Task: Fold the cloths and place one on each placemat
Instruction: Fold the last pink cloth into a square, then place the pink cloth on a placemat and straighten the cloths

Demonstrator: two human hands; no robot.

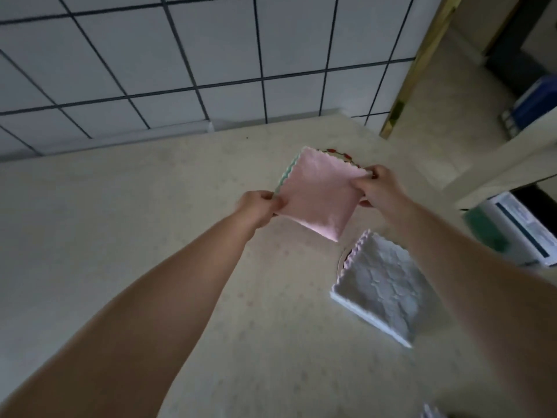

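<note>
we hold pink cloth (316, 194) folded, in air over far mat (340, 154) at 12 o'clock. left hand (259, 206) pinches one corner, right hand (376, 185) pinches opposite. light, limp, sags; grip corners. white cloth (382, 291) lies folded at 4 o'clock.

Looked like a home dining spot or kitchen corner to me. The table (150, 236) had a pale cream cover with a faint flower print, and right behind it the wall (180, 55) was white square tiles with dark grout, very kitchen-ish. Past the table's right edge there was a wooden door frame (419, 64), and lower down on that side some household boxes (518, 233), one of them blue, sitting on the floor.
</note>
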